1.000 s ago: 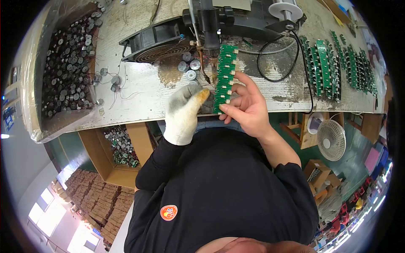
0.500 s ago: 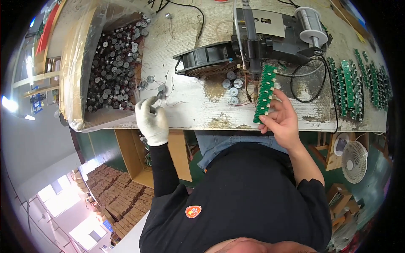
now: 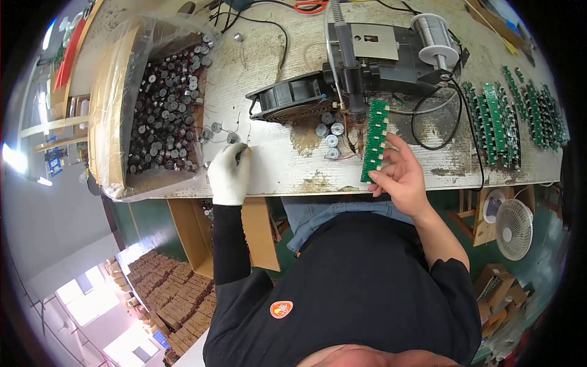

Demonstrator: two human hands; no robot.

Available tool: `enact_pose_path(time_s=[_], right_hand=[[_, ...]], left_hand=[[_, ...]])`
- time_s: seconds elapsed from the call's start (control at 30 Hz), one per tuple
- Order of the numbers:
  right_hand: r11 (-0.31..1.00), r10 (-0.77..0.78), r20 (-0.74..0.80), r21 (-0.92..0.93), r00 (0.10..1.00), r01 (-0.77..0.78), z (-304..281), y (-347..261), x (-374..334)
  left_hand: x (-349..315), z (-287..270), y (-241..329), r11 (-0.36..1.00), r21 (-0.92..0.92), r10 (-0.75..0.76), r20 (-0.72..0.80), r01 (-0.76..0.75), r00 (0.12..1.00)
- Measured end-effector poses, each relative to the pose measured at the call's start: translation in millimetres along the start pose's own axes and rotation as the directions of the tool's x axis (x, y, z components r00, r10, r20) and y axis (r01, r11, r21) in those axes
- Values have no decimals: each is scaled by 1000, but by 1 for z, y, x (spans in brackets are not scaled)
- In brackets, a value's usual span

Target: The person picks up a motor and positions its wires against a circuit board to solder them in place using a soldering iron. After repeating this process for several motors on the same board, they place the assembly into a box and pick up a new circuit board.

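My left hand (image 3: pixel 230 176), in a white glove, is at the table's near edge beside the box of motors. Its fingers are closed on a small round motor (image 3: pixel 242 148), mostly hidden by the glove. Just beyond the fingertips lie loose motors with thin wires, one of them a grey motor (image 3: pixel 232 137). My bare right hand (image 3: pixel 400 174) pinches the lower end of a green circuit board strip (image 3: pixel 375 142) between thumb and fingers. The strip stands nearly upright, its pale connectors along the right edge, beside the soldering iron (image 3: pixel 354 92).
A plastic-lined box (image 3: pixel 113 116) full of motors stands at left. A black fan (image 3: pixel 287 98) and several motors (image 3: pixel 331 140) sit mid-table. Behind the strip is the soldering machine with a solder wire spool (image 3: pixel 435 40). Rows of green boards (image 3: pixel 498 125) lie at right; a black cable (image 3: pixel 468 140) loops before them.
My left hand has drawn slightly right and its fingers have closed on a motor. The right hand still holds the strip in nearly the same place. The whole view has shifted a little.
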State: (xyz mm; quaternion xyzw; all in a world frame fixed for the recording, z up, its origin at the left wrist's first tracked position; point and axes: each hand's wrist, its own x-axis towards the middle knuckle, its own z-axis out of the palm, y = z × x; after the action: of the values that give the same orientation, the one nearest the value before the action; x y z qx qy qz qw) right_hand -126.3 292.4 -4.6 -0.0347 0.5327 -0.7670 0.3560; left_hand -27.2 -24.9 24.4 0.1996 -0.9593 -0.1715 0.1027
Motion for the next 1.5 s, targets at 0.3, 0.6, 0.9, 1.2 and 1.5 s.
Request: enact_pose_path(time_s=[0.3, 0.6, 0.9, 1.2, 1.5], right_hand=[[1000, -15, 0, 8, 1000, 15, -1, 2, 1], [1000, -6, -3, -5, 1000, 6, -2, 0, 0], [1000, -3, 12, -10, 1000, 3, 2, 1, 2], [1000, -18, 32, 16, 999, 18, 2, -2, 1], [998, -35, 43, 52, 998, 33, 4, -4, 7]], left_hand=[[-24, -5, 25, 485, -794, -316, 230, 365, 920], [-31, 31, 67, 215, -905, -327, 288, 367, 900], [-47, 51, 126, 432, -777, -174, 426, 457, 888], [-46, 66, 129, 536, -758, -82, 392, 372, 916], [-41, 63, 133, 605, -718, -69, 381, 343, 922]])
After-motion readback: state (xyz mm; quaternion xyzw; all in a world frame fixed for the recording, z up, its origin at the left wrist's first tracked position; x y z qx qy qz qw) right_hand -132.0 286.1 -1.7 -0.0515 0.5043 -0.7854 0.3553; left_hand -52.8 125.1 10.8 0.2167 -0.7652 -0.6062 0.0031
